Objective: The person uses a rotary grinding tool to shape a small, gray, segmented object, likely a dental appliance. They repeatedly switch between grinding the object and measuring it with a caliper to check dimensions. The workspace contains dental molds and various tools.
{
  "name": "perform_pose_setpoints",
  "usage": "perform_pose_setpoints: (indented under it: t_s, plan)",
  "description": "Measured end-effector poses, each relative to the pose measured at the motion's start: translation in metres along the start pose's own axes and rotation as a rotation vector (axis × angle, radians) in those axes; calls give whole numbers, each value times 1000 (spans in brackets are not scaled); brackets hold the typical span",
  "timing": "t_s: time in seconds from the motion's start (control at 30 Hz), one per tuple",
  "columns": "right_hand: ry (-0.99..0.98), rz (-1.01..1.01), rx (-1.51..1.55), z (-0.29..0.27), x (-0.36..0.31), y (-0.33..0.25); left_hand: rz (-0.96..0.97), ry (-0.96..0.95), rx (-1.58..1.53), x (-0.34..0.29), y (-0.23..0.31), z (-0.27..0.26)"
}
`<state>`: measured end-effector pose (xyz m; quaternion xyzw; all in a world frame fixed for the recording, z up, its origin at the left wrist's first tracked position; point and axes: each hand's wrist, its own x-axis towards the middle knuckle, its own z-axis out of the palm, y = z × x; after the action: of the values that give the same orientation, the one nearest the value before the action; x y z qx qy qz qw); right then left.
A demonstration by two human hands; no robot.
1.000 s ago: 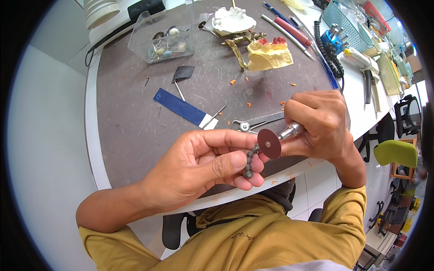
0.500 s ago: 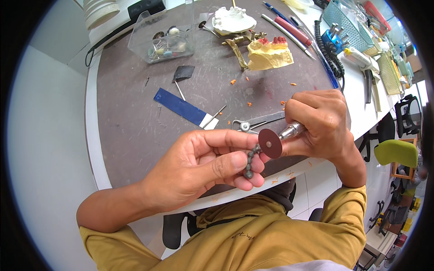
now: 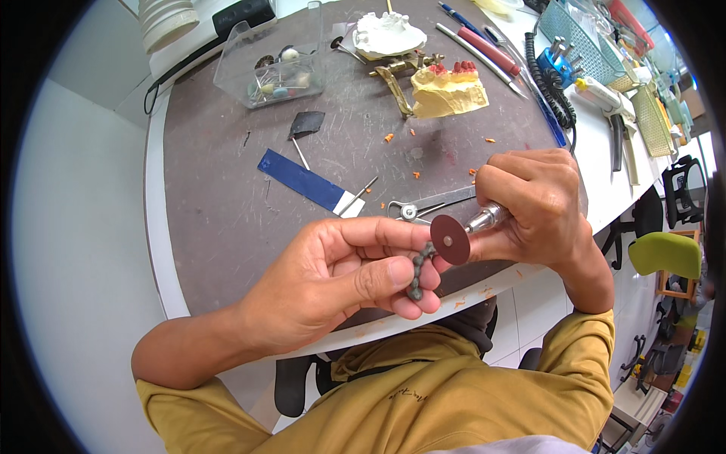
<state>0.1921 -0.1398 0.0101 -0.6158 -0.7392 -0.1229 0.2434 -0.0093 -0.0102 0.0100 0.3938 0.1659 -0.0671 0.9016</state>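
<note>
Between the thumb and fingers of my left hand [image 3: 340,276] is a grey metal dental bridge casting [image 3: 417,278], a short curved row of rounded lumps. My right hand [image 3: 533,204] is wrapped round a silver rotary handpiece [image 3: 488,218]. A thin dark red cutting disc [image 3: 450,240] is mounted at the handpiece's tip. The disc overlaps the far end of the casting in the picture; whether they touch, I cannot tell. Both hands are held over the near edge of the bench, close together.
A clear box [image 3: 276,83] of small burs stands at the far left. Beyond my hands are a yellow dental model [image 3: 450,92], a white plaster model [image 3: 389,35], a blue strip [image 3: 300,178] and a metal caliper [image 3: 442,202]. Pens and a red stick [image 3: 490,51] lie at the far right.
Hardly anything differs. The disc and casting have shifted very slightly left with my hands, and both hands keep the same grip.
</note>
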Motion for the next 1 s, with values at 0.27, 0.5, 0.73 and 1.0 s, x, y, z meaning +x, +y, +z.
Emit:
perform_pose_setpoints:
  t_s: [0.27, 0.5, 0.73, 1.0]
  plan:
    - [7, -3, -2, 1, 1, -1, 2, 1, 4, 0, -1, -1]
    - [-4, -8, 4, 0, 2, -2, 3, -5, 15, 0, 0, -1]
    - [4, -12, 11, 0, 1, -1, 2, -7, 29, 0, 0, -1]
    - [-5, -6, 9, -1, 3, -2, 4, -7, 20, 1, 0, -1]
